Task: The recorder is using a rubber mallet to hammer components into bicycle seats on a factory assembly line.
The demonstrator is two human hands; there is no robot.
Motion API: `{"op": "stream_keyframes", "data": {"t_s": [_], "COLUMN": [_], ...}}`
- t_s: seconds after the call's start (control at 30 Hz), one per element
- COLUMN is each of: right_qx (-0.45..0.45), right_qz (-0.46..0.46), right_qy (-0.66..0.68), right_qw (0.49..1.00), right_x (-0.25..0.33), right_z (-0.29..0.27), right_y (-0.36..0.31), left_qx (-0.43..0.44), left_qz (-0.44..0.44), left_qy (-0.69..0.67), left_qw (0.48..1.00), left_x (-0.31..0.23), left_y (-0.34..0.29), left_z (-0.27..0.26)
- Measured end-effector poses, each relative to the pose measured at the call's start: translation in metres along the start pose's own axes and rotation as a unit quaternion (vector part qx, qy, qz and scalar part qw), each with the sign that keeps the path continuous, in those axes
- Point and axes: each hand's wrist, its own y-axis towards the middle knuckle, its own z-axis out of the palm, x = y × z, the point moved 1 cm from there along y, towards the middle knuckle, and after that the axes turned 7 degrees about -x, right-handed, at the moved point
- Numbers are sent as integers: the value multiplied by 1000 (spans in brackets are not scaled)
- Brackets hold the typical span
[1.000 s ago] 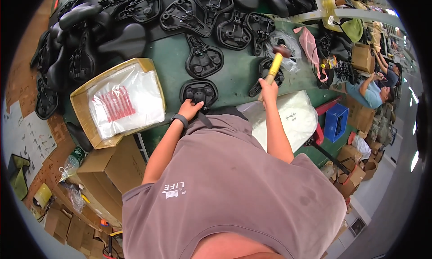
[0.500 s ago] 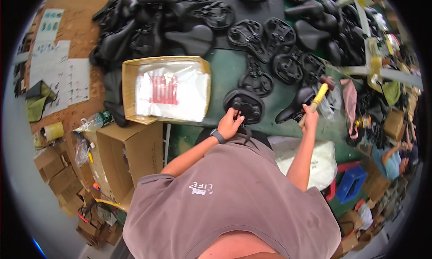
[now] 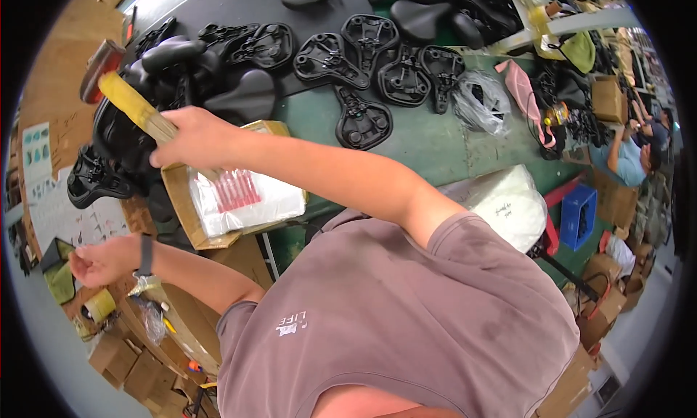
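My right arm reaches across to the left over the carton [image 3: 280, 131]. In my right hand [image 3: 196, 138] is a mallet with a yellow-and-wood handle [image 3: 129, 102]; its reddish head [image 3: 102, 71] hangs over the saddle pile. My left hand [image 3: 105, 262] is stretched out at the far left, fingers loosely bent, with nothing visible in it. It is close beside a green-and-black cloth [image 3: 58, 276]. Between the hands' level, a black bicycle saddle [image 3: 94, 178] rests at the pile's left edge, its underside hardware showing. Another saddle [image 3: 363, 120] lies underside up on the green table [image 3: 305, 113].
The carton holds white plastic-wrapped goods [image 3: 283, 207]. Several saddles [image 3: 370, 37] lie farther back. To the right are a clear plastic bag [image 3: 483, 102], a pink cloth [image 3: 519, 95] and a blue crate [image 3: 577, 215]. A co-worker [image 3: 624, 157] is at the far right.
My view has turned left. My right hand has swung the mallet from right to far left. My left hand has left the saddle in front of me and moved left. A saddle now shows at the pile's edge.
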Motion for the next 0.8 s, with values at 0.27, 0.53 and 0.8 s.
{"op": "stream_keyframes", "data": {"t_s": [0.27,0.53,0.8], "right_qx": [-470,-593,-613], "right_qz": [81,158,220], "right_qy": [-204,-160,-145], "right_qw": [855,773,745], "right_x": [-142,-202,-269], "right_z": [-321,-439,-407], "right_y": [-183,-329,-370], "left_qx": [630,739,626], "left_qz": [-240,-198,-430], "left_qy": [-31,188,-73], "left_qw": [738,616,646], "left_x": [-24,-59,-60], "left_y": [-419,-603,-396], "left_z": [-22,-4,11]}}
